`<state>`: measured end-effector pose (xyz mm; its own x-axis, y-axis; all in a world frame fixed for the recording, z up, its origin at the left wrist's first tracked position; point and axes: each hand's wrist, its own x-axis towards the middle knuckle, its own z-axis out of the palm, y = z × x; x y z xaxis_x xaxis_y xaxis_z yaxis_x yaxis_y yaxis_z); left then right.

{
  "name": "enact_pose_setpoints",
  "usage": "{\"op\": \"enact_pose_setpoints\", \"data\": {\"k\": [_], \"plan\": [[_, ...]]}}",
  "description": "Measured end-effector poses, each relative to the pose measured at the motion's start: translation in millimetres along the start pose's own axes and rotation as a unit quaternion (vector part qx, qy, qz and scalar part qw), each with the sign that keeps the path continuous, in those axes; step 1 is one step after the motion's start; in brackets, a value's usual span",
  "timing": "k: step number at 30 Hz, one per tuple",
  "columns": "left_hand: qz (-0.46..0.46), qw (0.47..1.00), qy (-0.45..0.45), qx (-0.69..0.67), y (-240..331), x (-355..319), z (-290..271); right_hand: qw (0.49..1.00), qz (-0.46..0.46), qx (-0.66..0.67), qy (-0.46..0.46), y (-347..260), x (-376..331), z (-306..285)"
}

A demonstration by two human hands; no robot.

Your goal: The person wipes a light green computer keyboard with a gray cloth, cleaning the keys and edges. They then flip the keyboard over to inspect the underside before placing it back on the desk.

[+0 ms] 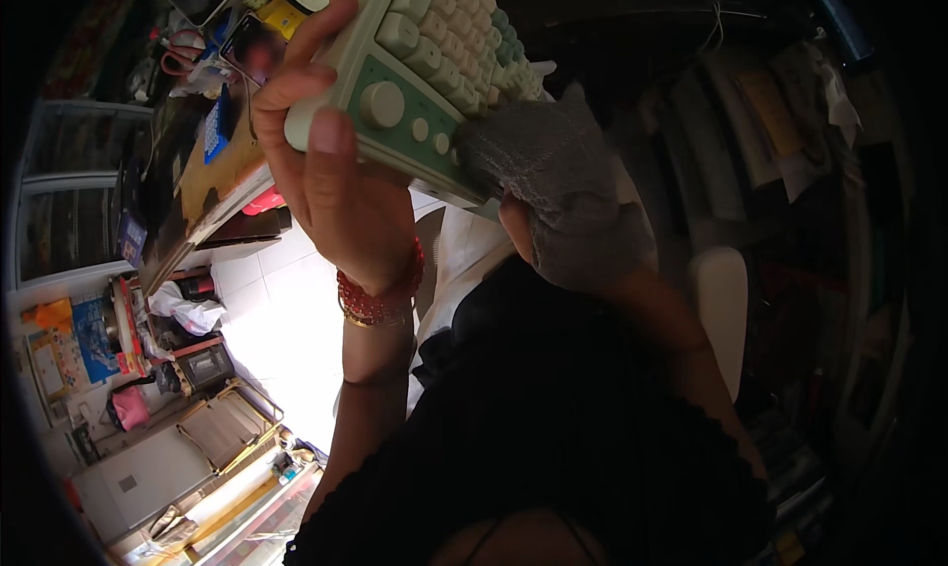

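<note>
A green and cream keyboard (400, 121) is held up tilted in front of me, its pale keys towards the upper right and a row of round knobs along its green panel. My left hand (326, 161) grips its left end, thumb on the front and fingers round the edge; red beaded bracelets circle that wrist. In my right hand (515, 225) is a grey cloth (553, 161), bunched over the fingers and pressed against the keyboard's near right part. The cloth hides most of that hand and some of the keys.
At the left stands a wooden desk (235, 166) with scissors (182, 52) and small clutter. Below it, a pale tiled floor (281, 314) runs towards shelves with boxes and bags. A white chair part (719, 309) is right of my arm; folded fabrics (716, 141) hang in shadow beyond.
</note>
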<state>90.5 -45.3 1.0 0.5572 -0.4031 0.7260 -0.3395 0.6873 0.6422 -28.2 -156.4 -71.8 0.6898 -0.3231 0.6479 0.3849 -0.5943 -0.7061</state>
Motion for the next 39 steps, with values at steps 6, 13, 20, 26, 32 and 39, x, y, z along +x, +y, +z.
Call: {"op": "enact_pose_setpoints", "data": {"k": [6,13,20,26,32,39], "plan": [[0.007,0.991,0.06,0.117,11.4,-11.6,2.6,0.998,0.036,0.048,-0.036,-3.6,-11.1,1.0],[0.016,0.99,0.04,0.131,20.2,-21.0,14.0,0.997,0.016,0.034,-0.072,-17.8,-18.2,-2.0],[0.019,0.988,0.051,0.142,23.2,-22.7,15.1,0.995,0.022,0.022,-0.096,-21.4,-26.7,-11.2],[-0.001,0.989,0.072,0.129,26.8,-26.7,13.3,0.996,0.022,0.011,-0.088,-22.6,-29.0,-10.5],[-0.02,0.993,0.066,0.098,30.7,-25.8,16.0,0.996,0.023,0.028,-0.086,-16.1,-18.6,-9.3],[-0.025,0.994,0.078,0.078,28.1,-25.7,8.5,0.994,0.047,0.061,-0.082,-7.6,-25.0,-8.5]]}}
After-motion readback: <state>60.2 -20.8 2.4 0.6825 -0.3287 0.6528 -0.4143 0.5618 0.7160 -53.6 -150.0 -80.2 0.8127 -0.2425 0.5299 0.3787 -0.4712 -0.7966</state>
